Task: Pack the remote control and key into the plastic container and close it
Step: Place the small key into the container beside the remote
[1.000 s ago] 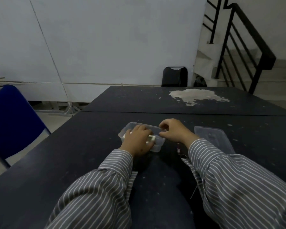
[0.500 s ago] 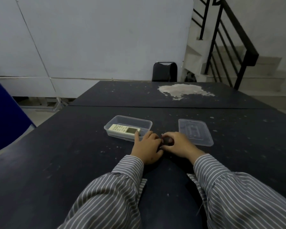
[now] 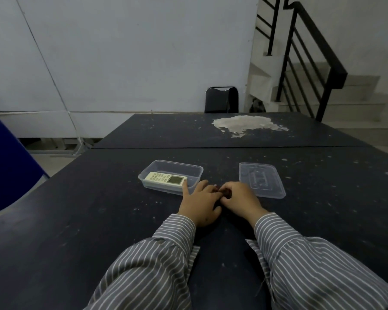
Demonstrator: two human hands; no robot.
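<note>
Remote control (image 3: 165,178) already in the container (image 3: 177,170); both hands, left (image 3: 199,203) and right (image 3: 240,199), meet over something small and dark, probably the key; whether either grip pinches it, I cannot tell; next, carry it to eleven o'clock into the container.

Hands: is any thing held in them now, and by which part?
It cannot be told: the left hand and right hand meet over something small and dark, mostly hidden.

one container (image 3: 196,170), one lid (image 3: 262,183), one remote (image 3: 165,179), two hands.
</note>
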